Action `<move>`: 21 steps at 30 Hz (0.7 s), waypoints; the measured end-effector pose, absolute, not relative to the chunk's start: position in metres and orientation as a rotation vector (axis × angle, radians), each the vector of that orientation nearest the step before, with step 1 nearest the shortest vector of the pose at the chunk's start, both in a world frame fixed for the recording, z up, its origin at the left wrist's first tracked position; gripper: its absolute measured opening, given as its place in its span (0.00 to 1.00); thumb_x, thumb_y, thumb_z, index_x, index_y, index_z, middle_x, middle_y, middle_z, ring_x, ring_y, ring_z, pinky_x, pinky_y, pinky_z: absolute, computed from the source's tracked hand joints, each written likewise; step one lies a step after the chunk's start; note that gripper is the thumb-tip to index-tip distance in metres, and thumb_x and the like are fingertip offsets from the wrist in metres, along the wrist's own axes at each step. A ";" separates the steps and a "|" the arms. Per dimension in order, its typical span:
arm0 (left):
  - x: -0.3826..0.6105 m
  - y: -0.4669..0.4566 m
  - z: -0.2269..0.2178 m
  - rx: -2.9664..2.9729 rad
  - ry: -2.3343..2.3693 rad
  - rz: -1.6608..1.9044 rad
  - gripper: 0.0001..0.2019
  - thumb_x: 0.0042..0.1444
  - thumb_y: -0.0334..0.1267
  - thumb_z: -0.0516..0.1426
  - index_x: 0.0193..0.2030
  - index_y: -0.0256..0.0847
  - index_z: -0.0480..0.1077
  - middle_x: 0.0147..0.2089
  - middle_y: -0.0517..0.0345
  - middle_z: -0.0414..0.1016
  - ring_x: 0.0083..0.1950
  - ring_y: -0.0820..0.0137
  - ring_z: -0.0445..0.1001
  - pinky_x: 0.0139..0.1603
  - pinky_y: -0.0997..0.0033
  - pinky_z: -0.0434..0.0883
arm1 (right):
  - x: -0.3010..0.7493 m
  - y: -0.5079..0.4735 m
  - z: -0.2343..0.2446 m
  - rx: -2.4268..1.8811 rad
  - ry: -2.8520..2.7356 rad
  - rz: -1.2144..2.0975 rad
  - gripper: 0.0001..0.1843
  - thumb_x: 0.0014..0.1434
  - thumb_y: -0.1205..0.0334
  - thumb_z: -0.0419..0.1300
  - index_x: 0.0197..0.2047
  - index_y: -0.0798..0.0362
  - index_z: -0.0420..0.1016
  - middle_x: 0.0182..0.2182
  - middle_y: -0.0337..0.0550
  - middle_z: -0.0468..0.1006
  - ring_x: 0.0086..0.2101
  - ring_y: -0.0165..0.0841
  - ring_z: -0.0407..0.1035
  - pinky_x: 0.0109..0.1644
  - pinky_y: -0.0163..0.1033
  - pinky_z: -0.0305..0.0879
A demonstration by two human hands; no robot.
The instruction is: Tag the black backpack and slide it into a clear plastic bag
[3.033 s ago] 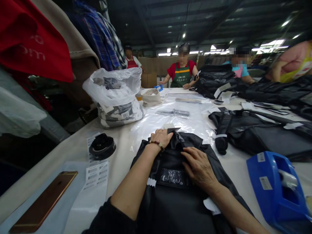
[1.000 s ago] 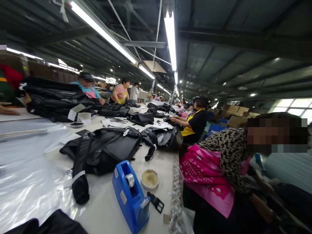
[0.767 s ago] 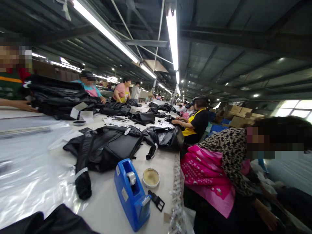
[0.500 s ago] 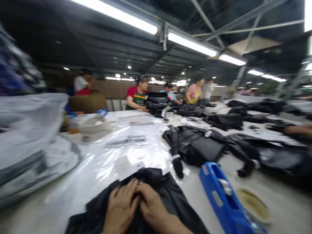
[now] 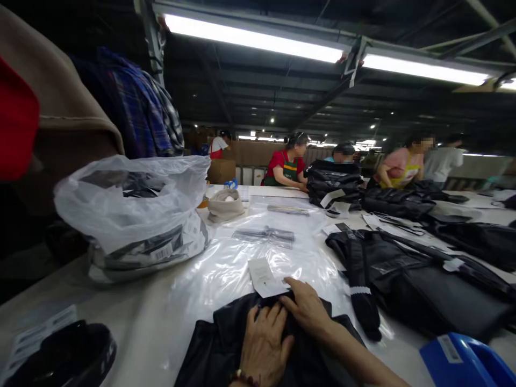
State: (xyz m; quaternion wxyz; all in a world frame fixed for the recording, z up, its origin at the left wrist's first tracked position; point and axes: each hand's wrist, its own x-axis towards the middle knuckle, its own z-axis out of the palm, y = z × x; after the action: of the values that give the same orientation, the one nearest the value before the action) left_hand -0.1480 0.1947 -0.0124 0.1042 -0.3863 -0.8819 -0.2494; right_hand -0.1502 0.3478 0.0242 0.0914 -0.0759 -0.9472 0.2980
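The bag, black and soft, lies at the near edge of the table. A black coil sits off to its left, and a blue dispenser stands to its right. The left hand rests on the bag, back up, four fingers side by side and the thumb set apart. The right hand reaches in from the right, forefinger and thumb apart, the forefinger beside the right end of a pale card. Black folds are hard to read here, so I cannot tell whether either hand pinches the fabric.

The card looks loose at the bag's far edge, so a careless push of that forefinger might bend it or knock it away. The slick clear sheets beyond could also let the bag skid, should the hands press unevenly. The bag lies beneath both hands, its far edge close to the fingertips.

Farther out are a white sack on the left, another bag on the right and, at the far side, a co-worker beside a black stack.
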 end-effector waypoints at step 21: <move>-0.171 0.204 -0.064 -1.096 -2.149 -0.493 0.25 0.58 0.57 0.51 0.56 0.45 0.64 0.52 0.62 0.73 0.44 0.66 0.73 0.44 0.58 0.66 | -0.245 0.356 0.007 -0.855 -2.902 0.948 0.25 0.54 0.49 0.61 0.47 0.60 0.68 0.45 0.53 0.73 0.47 0.41 0.68 0.52 0.51 0.63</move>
State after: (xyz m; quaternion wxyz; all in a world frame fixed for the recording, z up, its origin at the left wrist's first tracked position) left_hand -0.1714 0.2042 -0.0643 0.3330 -0.4196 -0.8230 -0.1888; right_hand -0.2451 0.3555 0.0067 -0.0145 -0.2697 -0.9153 0.2989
